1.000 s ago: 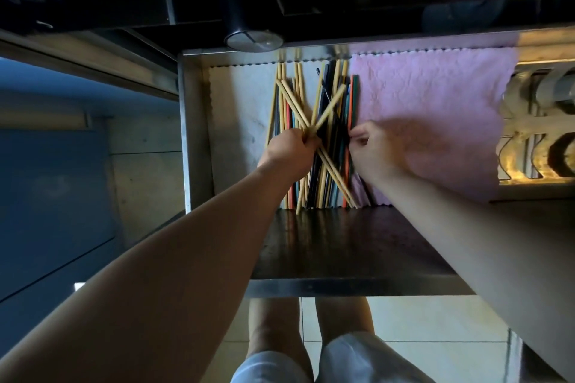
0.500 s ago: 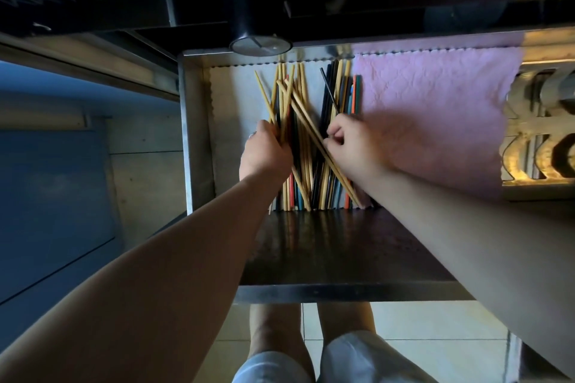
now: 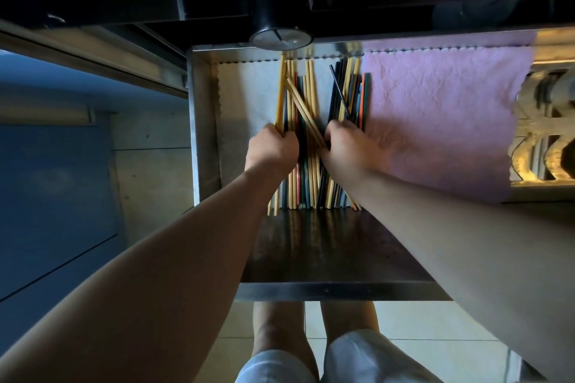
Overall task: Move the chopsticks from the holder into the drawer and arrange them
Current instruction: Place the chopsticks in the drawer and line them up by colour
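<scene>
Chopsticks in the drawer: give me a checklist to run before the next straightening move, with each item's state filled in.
1. Chopsticks inside the drawer: ok, all lie on the liner.
2. All lying parallel: not ok, tan sticks cross the pile diagonally and a black stick slants.
3. Left hand on the pile: ok, closed on the tan bundle at the left.
4. Right hand on the pile: ok, at the dark sticks; what it pinches, cannot tell.
5. Near ends level: not ok, they look uneven.
6. Pink cloth clear of the sticks: ok, beside them.
</scene>
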Motion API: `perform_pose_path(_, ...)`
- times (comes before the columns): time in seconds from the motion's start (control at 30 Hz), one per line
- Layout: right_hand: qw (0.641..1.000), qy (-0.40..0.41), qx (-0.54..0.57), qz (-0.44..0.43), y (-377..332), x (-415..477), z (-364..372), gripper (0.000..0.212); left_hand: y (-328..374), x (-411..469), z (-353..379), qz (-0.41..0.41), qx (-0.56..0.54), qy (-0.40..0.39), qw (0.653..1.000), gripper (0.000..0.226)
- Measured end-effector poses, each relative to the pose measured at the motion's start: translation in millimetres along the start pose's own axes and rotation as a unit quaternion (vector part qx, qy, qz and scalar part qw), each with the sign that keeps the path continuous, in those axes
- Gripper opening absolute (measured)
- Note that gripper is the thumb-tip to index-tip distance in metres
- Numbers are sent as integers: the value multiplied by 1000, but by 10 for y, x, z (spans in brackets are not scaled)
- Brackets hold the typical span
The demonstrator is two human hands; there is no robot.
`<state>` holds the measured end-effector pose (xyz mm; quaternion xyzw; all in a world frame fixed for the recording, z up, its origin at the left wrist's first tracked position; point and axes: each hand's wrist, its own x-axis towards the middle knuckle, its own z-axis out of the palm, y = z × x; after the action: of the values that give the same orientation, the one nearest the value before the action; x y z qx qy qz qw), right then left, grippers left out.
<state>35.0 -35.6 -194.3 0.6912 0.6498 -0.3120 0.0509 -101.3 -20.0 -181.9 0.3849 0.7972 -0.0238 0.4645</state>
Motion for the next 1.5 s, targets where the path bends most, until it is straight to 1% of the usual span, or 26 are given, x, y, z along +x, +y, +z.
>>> perform_pose_path(0.07, 999, -9, -30, -9, -48, 17, 15, 25, -33, 16, -47, 2, -22, 4, 1000, 24)
perform_pose_path(0.13, 999, -17, -45, 0, -85, 35, 19, 25, -67, 29, -100, -2, -38, 19, 999, 25)
perform_pose_path(0.23, 999, -26, -25, 26, -115, 59, -8, 19, -136, 33, -170, -16, -40, 65, 997, 21)
perform_pose_path(0.3, 999, -31, -5, 32, -114, 52, -49, 20, -202, 27, -195, -32, -48, 82, 995, 18)
perform_pose_path(0.43, 999, -14, 14, 31, -81, 19, -165, 26, -265, 24, -167, -42, -57, 74, 995, 20)
perform_pose_path(0.5, 997, -5, 54, 48, -39, 8, -195, 27, -243, 22, -121, -34, -60, 72, 995, 19)
perform_pose_path(0.6, 988, 10, 121, 90, 43, -30, -186, 20, -224, 20, -42, -39, -53, 71, 995, 16)
perform_pose_path(0.7, 979, 26, 162, 121, 91, -65, -172, 17, -229, 12, 1, -52, -43, 65, 996, 14)
perform_pose_path(0.77, 971, 12, 195, 136, 94, -67, -163, 12, -220, -3, 1, -55, -51, 61, 995, 16)
perform_pose_path(0.87, 958, -7, 237, 161, 88, -47, -145, 8, -176, -42, -8, -36, -51, 45, 997, 26)
perform_pose_path(0.9, 954, -10, 245, 171, 91, -36, -146, 7, -156, -57, -7, -26, -43, 35, 998, 27)
perform_pose_path(0.97, 949, -12, 251, 190, 107, -23, -160, 8, -122, -75, 21, -9, -33, 26, 999, 22)
perform_pose_path(1.03, 945, -15, 258, 199, 118, -28, -178, 15, -95, -73, 66, -6, -44, 28, 999, 16)
perform_pose_path(1.1, 943, -19, 266, 200, 122, -38, -172, 21, -76, -65, 117, -12, -46, 35, 998, 15)
perform_pose_path(1.27, 931, -5, 280, 235, 146, -41, -122, 24, -102, -50, 208, -32, -47, 58, 997, 18)
perform_pose_path(1.4, 936, -25, 280, 212, 35, -19, -71, 18, -110, -50, 212, -38, -43, 76, 995, 18)
perform_pose_path(1.5, 939, -18, 273, 209, -84, 36, -2, 22, -114, -67, 213, -33, -45, 87, 995, 18)
